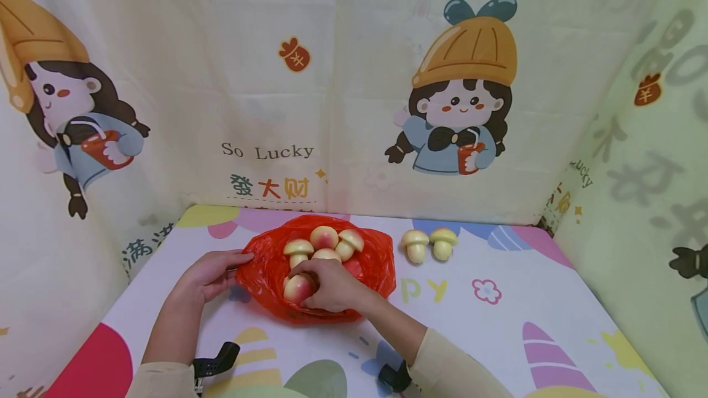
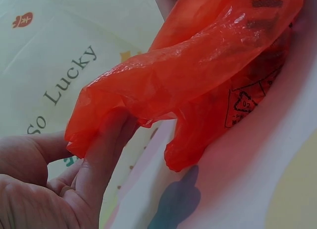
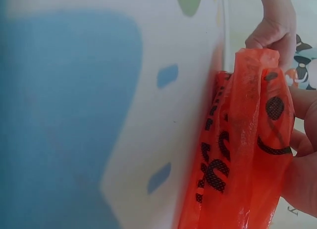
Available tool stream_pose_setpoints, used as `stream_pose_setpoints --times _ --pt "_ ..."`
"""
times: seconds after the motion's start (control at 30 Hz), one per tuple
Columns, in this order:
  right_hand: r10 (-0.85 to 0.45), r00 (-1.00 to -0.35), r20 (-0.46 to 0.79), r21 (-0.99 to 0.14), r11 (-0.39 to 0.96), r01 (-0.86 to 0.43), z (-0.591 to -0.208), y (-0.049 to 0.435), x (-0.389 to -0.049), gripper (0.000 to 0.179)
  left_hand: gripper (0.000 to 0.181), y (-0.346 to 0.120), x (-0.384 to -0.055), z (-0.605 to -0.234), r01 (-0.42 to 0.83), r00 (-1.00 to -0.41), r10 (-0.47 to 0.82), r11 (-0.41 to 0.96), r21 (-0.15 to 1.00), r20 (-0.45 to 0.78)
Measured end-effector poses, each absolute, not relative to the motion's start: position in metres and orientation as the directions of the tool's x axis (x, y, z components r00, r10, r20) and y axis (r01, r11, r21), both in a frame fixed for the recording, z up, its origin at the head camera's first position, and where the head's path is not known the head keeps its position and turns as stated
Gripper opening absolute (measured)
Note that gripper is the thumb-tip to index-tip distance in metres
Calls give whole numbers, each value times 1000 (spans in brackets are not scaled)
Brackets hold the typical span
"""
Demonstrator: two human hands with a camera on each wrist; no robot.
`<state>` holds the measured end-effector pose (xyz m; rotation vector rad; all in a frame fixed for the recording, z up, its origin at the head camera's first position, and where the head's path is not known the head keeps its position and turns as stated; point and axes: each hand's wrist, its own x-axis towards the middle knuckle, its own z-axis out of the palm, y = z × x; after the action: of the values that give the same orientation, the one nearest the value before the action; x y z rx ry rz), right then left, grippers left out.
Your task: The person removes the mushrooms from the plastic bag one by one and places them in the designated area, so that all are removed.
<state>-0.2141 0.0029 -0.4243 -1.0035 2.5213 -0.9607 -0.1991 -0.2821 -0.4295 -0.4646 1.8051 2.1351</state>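
Bag point(image 1: 384, 257) of crinkled red plastic sits with its mouth open on the patterned desk point(image 1: 470, 336). At its nine o'clock, the left hand point(image 1: 206, 274) pinches the rim between thumb and fingers. The right hand point(image 1: 338, 287) reaches in from four o'clock, its fingers grasping a pink-and-cream peach point(image 1: 297, 289) at seven o'clock inside the bag. A first mushroom point(image 1: 297, 247) lies inside at eleven o'clock, a second peach point(image 1: 324, 236) at twelve and a second mushroom point(image 1: 350, 244) at one. On the desk, apart from the bag between two and three o'clock, a third mushroom point(image 1: 415, 245) sits just beside a fourth mushroom point(image 1: 444, 244). Printed cloth point(image 1: 359, 78) hangs at twelve o'clock, behind the desk.
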Motion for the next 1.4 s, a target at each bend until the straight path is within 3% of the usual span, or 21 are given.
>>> stream_pose_setpoints --times 0.93,1.4 --pt "-616 -787 -12 -759 518 -394 -403 12 -212 52 72 -283 -199 -429 -439 -897 23 -165 883 -441" --pt "-595 -803 34 -781 486 -393 -390 23 -209 51 72 -284 -199 -432 -440 -896 23 -164 883 -442"
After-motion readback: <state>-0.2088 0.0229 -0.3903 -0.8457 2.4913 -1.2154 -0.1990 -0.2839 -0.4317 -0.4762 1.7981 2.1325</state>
